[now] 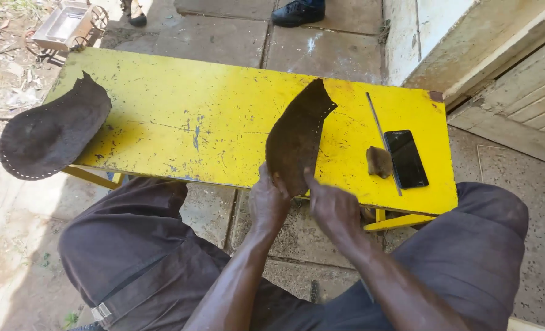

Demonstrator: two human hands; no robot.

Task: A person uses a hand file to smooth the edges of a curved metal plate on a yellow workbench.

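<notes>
Nearest the camera, dark trousered knees are spread to either side, and both forearms are stretched forward between them. The left hand (267,205) and the right hand (333,208) are closed, fingers together, on the near end of a dark brown leather piece (297,138), which is pinched at the front edge of the yellow bench (186,104). The piece is laid pointing away across the bench top, and a row of small punched holes is seen along its right edge. To the right, a small brown lump (379,162) is set just beside a black phone (406,158), with a thin metal rod (382,141) running between them, near the bench's right edge. A wide bare stretch of yellow top is left open to the left. At the far left corner, a second leather piece (52,132) is draped over the bench edge. Beyond the bench, paving slabs and a dark shoe (297,12) are seen.
</notes>
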